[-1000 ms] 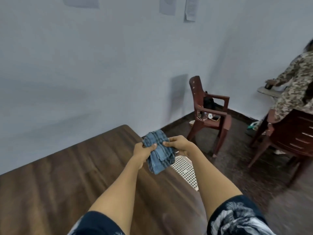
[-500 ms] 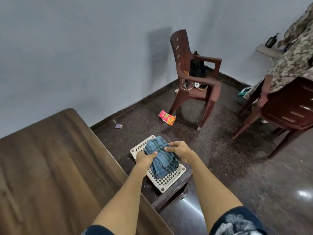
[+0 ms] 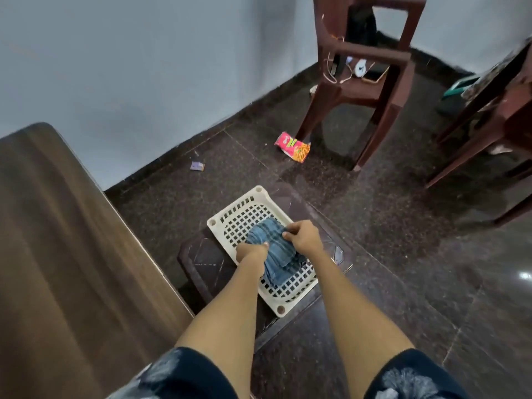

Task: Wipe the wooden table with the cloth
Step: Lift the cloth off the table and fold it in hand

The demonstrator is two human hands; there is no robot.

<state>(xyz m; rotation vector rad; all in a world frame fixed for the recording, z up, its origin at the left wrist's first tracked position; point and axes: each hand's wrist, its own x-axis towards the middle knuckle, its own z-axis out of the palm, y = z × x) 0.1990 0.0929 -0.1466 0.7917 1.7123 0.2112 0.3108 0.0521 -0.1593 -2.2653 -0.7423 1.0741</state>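
Observation:
A folded blue checked cloth (image 3: 273, 249) lies in a white perforated plastic tray (image 3: 230, 217) that sits on a dark low stool (image 3: 201, 257) to the right of the wooden table (image 3: 66, 254). My left hand (image 3: 251, 251) grips the cloth's left side. My right hand (image 3: 303, 236) pinches its upper right edge. Both hands are down over the tray, off the table.
The wall runs behind the table. A brown plastic chair (image 3: 359, 73) with cables and small items on its seat stands at the back. A snack packet (image 3: 293, 146) and a small scrap (image 3: 197, 166) lie on the dark floor. Another chair (image 3: 495, 110) is at the right.
Both hands have carried the cloth from above the table's corner rightward and down onto the white tray. My view has tilted down toward the floor.

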